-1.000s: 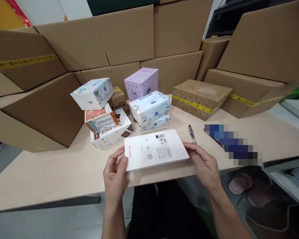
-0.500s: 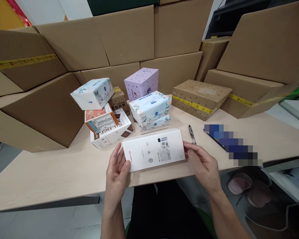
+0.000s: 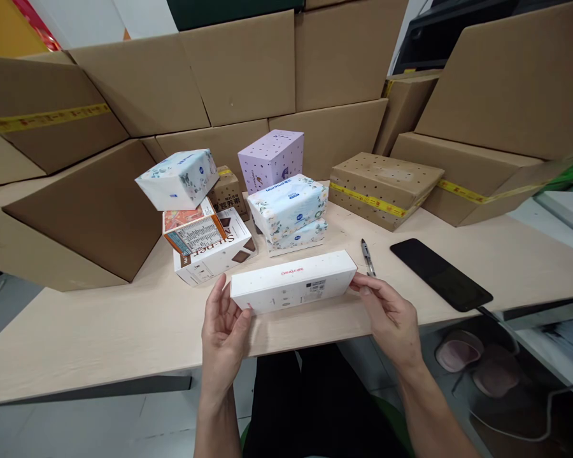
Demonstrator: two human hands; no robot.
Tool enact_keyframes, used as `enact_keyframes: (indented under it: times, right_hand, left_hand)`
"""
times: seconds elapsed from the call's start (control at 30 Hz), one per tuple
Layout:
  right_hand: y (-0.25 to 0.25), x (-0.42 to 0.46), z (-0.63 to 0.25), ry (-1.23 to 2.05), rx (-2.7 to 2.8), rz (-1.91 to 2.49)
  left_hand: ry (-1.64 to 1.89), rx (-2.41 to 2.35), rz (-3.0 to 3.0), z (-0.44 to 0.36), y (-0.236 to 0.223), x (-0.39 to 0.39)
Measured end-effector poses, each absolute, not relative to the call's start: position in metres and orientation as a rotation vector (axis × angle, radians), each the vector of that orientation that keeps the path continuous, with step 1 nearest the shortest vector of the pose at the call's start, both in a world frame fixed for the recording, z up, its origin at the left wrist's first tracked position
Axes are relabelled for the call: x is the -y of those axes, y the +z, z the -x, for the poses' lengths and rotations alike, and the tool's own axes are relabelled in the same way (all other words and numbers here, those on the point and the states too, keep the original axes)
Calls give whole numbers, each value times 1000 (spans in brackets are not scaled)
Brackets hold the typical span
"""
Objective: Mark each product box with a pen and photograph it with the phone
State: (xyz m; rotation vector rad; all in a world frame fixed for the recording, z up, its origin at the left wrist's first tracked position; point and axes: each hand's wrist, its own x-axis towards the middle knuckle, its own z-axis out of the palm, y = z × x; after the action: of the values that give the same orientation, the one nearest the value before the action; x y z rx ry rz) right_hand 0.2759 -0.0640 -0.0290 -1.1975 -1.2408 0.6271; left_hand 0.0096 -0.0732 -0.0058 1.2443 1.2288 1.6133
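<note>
A long white printed box (image 3: 293, 283) is held by its two ends above the front of the table, its narrow side with red lettering turned up. My left hand (image 3: 224, 318) is at its left end, thumb at the lower corner and fingers behind. At the right end, my right hand (image 3: 386, 312) grips the edge between thumb and fingers. Just behind the box, two tissue packs (image 3: 289, 207) lie stacked. To their left, another tissue pack (image 3: 179, 178) rests on an orange box (image 3: 195, 232), which sits on a white box with brown lettering (image 3: 210, 257).
A pen (image 3: 368, 257) and a black phone (image 3: 442, 273) lie on the table (image 3: 124, 343) to the right. Farther back stand a purple box (image 3: 272, 159), a small brown box (image 3: 229, 194) and a taped carton (image 3: 386, 191). Large cardboard boxes (image 3: 239, 70) wall the back and sides.
The white box has tilted in my hands, so its broad printed face is foreshortened and its narrow side shows on top. Both hands have stayed nearly in place.
</note>
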Motion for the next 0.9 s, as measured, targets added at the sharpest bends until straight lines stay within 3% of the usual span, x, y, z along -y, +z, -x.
enact_keyframes:
  times: [0.7, 0.9]
  right_hand:
    - [-25, 68, -271, 521, 1290, 1181]
    - [-12, 62, -293, 83, 1325, 1338]
  left_hand:
    - [1696, -1458, -1502, -7, -12, 79]
    - [1681, -1479, -1543, -8, -10, 79]
